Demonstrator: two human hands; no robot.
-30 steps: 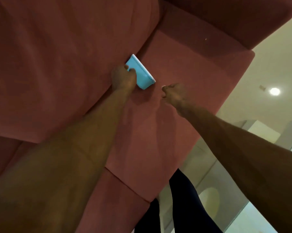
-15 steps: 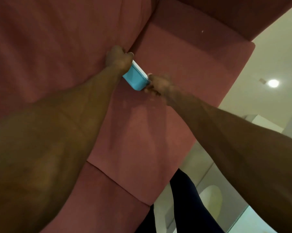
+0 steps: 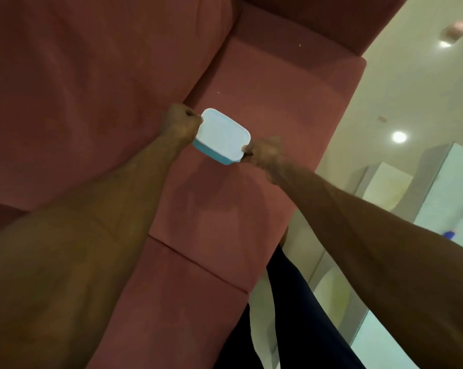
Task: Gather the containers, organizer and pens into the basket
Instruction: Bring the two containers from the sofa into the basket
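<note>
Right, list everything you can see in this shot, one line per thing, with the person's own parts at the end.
container: one, blue body with a white lid, held above the sofa seat between the two hands.
sofa: one, dusty red, fills the left and middle of the view; seat cushions and backrest show.
floor: pale glossy surface on the right, with bright light spots reflected in it.
small blue object: one, at the far right edge, too small to identify.
dark trousers: the person's leg, bottom centre, beside the sofa's edge.
left hand: one, grips the container's left end.
right hand: one, grips the container's right corner.
</note>
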